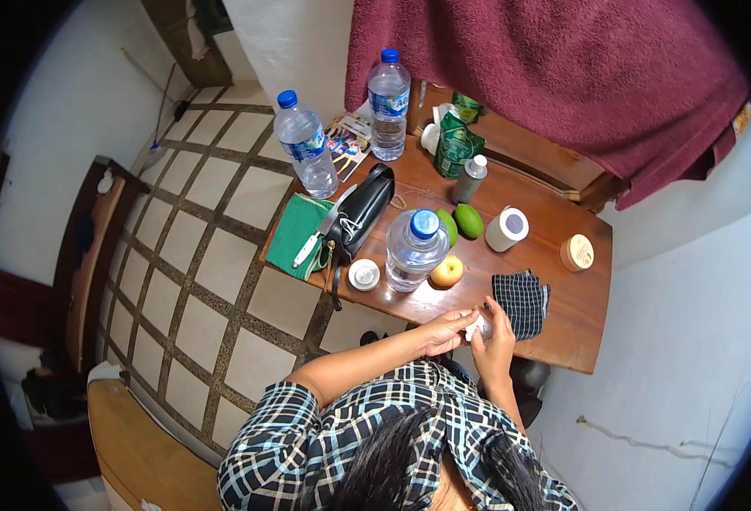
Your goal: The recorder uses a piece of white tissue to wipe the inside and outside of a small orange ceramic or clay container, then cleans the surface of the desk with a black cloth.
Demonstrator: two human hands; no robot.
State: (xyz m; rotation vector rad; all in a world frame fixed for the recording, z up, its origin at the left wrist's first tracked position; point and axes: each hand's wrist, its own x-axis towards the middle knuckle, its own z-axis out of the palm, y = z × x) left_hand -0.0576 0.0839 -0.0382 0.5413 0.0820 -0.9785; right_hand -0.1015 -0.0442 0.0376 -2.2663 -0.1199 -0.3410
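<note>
My left hand [444, 333] and my right hand [495, 345] meet at the front edge of the wooden table [567, 332]. Between their fingers is a small white object [475, 327], perhaps crumpled tissue or thin wrapping; the fingers partly cover it. A folded black checked cloth [520, 303] lies just beyond my right hand. A yellowish apple-like fruit [447, 271] sits past my left hand, beside a large clear water bottle [415, 255] with a blue cap. Left of that bottle is a round white lidded jar [364, 275].
Two green fruits [468, 221], a grey bottle [470, 180], a white canister [507, 228] and a round tub [578, 253] stand farther back. Leftward, a white-handled knife [314, 243] rests against a black bag [366, 214] and green cloth [295, 236]. Two tall water bottles [388, 108] stand behind.
</note>
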